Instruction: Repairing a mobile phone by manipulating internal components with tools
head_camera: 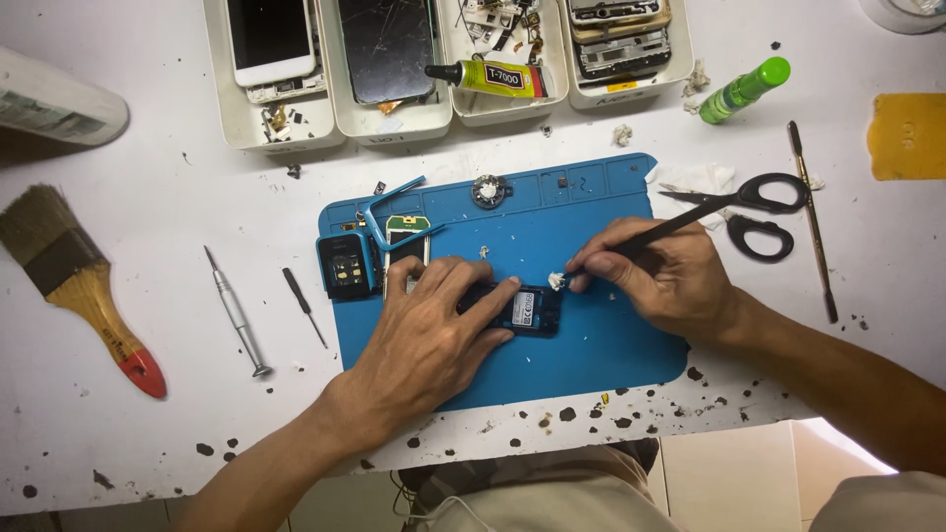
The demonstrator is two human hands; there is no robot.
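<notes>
Trays (394,123) of white plastic stand in a row beyond the blue work mat (591,345), four side by side. Counting from the left, the first holds a white phone (269,39) with loose bits under it, the second a cracked dark screen panel (386,47), the third a yellow glue tube (488,77) lying across small parts, and the fourth stacked phone frames (621,39).

On the mat, the left hand (429,340) lies flat with fingers pressed together over a small dark phone body (527,310), holding it down near the mat's middle. The right hand (655,276) pinches a thin black tool (680,225) between thumb and fingertips, its tip at a scrap of white wadding (557,281) touching the phone body's upper edge.

Left of the mat lie a silver screwdriver (236,315), a small black screwdriver (304,305) and a paintbrush (74,286) with a red-tipped handle. Right of it are black scissors (754,212) on crumpled tissue (695,177), a long metal spudger (813,222), a green bottle (744,91) and a yellow pad (907,136). The white tabletop (148,424) is chipped and speckled dark along its near edge.
</notes>
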